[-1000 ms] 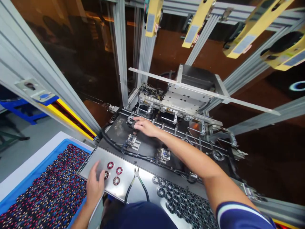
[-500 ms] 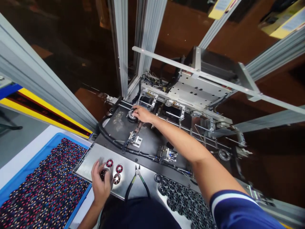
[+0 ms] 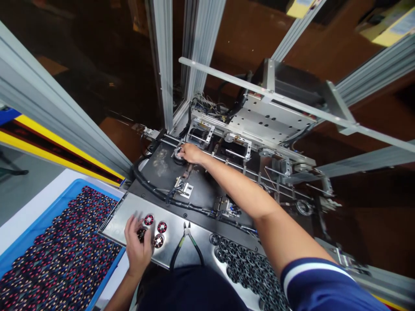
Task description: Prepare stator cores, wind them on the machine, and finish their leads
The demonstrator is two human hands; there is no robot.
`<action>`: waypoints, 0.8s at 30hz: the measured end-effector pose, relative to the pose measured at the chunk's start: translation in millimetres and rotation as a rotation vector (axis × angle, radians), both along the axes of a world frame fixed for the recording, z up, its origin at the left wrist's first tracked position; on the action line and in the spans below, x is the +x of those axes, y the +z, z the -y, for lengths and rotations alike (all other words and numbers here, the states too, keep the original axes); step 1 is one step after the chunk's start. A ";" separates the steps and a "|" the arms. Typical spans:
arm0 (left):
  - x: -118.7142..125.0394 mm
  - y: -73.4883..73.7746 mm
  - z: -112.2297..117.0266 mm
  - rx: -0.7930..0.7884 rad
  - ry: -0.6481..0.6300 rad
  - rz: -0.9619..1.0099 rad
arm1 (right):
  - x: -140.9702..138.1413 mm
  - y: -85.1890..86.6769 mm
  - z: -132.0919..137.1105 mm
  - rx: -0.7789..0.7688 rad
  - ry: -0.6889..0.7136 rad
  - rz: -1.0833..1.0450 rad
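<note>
My left hand (image 3: 137,244) rests at the left end of the metal shelf (image 3: 119,211), its fingers and thumb curled round a small round motor stator (image 3: 141,234), which they partly cover. Beside it lie several more stators with dark red windings, one of them a stator (image 3: 162,227) near the middle. Stretched out across the machine, my right hand (image 3: 192,153) has its fingers closed on a round metal part (image 3: 177,154) at a dark round fixture on the black plate (image 3: 158,166). The fingers hide some of that part.
Wire cutters (image 3: 187,242) lie spread on the shelf. Grey rings (image 3: 246,263) crowd its right side. At lower left a blue tray (image 3: 69,190) holds many stators. A cable bundle (image 3: 194,208) and metal bar (image 3: 227,78) cross the machine; aluminium posts (image 3: 167,65) frame it.
Both hands stay in nearly the same places, the left round the stator and the right at the fixture. The view has shifted slightly.
</note>
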State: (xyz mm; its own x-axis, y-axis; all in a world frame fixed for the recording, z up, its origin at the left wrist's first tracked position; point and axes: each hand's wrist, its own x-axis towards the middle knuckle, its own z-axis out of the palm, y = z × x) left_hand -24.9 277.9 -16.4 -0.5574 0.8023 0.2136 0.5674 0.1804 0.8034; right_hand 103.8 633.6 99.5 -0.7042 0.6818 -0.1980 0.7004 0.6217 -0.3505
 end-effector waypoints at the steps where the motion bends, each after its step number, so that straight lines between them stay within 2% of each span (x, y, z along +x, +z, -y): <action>1: 0.1 0.3 -0.2 0.000 -0.002 -0.003 | 2.2 2.1 2.6 0.028 0.006 -0.007; 6: 0.8 1.1 -0.7 0.008 0.004 -0.011 | 26.7 13.7 26.2 0.184 0.083 -0.050; 11: 0.9 2.3 -0.9 -0.007 0.001 -0.023 | 48.2 12.8 44.6 0.180 0.237 0.029; 18: 1.8 4.4 -2.6 0.005 0.002 -0.027 | 42.2 6.5 47.9 0.216 0.255 0.095; 24: 1.3 7.4 -3.0 0.038 -0.015 -0.017 | 43.2 16.3 46.2 0.268 0.291 0.110</action>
State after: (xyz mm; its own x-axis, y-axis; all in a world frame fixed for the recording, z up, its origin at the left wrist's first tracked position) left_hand -23.6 280.9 -9.0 -0.5416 0.8015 0.2535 0.5837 0.1415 0.7995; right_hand 147.0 587.4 115.7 -0.8600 0.4947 -0.1252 0.5058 0.8588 -0.0817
